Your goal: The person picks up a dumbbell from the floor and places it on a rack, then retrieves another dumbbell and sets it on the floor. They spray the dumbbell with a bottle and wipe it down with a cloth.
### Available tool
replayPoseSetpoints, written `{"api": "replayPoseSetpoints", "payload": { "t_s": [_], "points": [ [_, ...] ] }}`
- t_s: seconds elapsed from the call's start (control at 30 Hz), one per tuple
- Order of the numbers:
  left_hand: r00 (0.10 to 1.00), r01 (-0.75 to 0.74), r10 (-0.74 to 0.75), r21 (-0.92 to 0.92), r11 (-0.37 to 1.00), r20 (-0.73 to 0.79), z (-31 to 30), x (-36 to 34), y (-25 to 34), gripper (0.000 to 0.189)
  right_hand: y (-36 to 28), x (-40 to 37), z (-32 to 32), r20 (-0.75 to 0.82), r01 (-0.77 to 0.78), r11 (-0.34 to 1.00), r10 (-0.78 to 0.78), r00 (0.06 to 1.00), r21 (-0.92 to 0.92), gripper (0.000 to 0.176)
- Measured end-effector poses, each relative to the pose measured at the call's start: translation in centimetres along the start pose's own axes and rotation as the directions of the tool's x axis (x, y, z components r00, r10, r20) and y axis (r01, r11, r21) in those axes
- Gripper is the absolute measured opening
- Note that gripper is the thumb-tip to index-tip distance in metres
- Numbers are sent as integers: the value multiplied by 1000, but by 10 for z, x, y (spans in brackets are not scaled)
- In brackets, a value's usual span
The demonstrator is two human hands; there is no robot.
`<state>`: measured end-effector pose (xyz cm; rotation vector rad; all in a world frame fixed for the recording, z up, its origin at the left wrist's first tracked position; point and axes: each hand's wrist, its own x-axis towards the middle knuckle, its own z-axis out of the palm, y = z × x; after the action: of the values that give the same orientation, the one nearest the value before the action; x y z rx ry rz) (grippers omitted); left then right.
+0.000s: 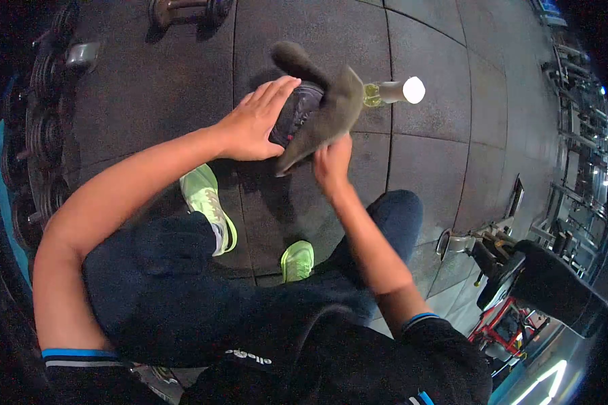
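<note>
Low over the floor, my left hand (253, 125) curves its fingers and thumb around the side of a black round weight (296, 115), which looks like a dumbbell's end. A grey cloth (338, 108) covers the weight's right side, and one flap of it sticks up at the back. Closed on the lower part of the cloth is my right hand (333, 162), with its fingertips partly hidden. Just right of the cloth stands a bottle (385, 93) with yellowish liquid and a white top. The cloth hides much of the weight.
Dark rubber tiles (429, 162) cover the floor. Another dumbbell (186, 10) lies at the back, and several weights (45, 138) line the left side. A padded gym machine (547, 283) stands at the right. My yellow-green shoes (206, 202) are below my hands.
</note>
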<state>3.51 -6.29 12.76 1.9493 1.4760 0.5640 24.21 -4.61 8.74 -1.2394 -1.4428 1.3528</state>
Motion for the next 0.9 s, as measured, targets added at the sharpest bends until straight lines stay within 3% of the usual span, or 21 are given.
{"api": "replayPoseSetpoints", "payload": {
  "t_s": [0.07,0.13,0.2,0.27,0.37,0.5,0.6,0.67,0.77,0.87,0.9],
  "points": [
    [1000,-3,3,-25,1000,-4,-2,-1,1,116,10,-28,-8,98,207,928,-185,978,-309,34],
    [1000,-7,5,-42,999,-29,0,1,-1,114,-4,-28,-13,306,487,688,-380,873,-538,38],
    [998,-18,15,-55,998,-56,4,0,-2,115,-23,-14,-13,473,622,478,-405,782,-620,41],
    [995,-3,-1,-40,999,-99,14,0,-10,114,-38,20,-5,548,643,398,-335,766,-655,41],
    [995,58,-65,-82,995,-81,5,2,-8,111,-44,43,12,538,606,370,-279,795,-704,48],
    [991,74,-73,2,997,-116,15,-6,-17,105,-42,-15,-13,713,711,317,-132,689,-628,61],
    [989,66,-63,13,998,-136,29,-4,-23,105,-36,-7,-31,780,786,209,-128,612,-582,64],
    [984,50,-52,-12,999,-169,27,1,-19,102,-49,17,-23,731,738,261,-142,667,-622,60],
    [995,50,-58,-99,994,-79,10,6,-20,97,-41,31,-1,645,702,287,-279,712,-652,57],
    [987,-51,29,-132,990,-158,11,-2,-24,86,-48,2,-6,726,735,248,-147,672,-631,58],
    [994,-23,12,-100,995,-112,9,-2,-22,83,-46,-11,-15,765,755,262,-84,639,-601,58]
  ]
}}
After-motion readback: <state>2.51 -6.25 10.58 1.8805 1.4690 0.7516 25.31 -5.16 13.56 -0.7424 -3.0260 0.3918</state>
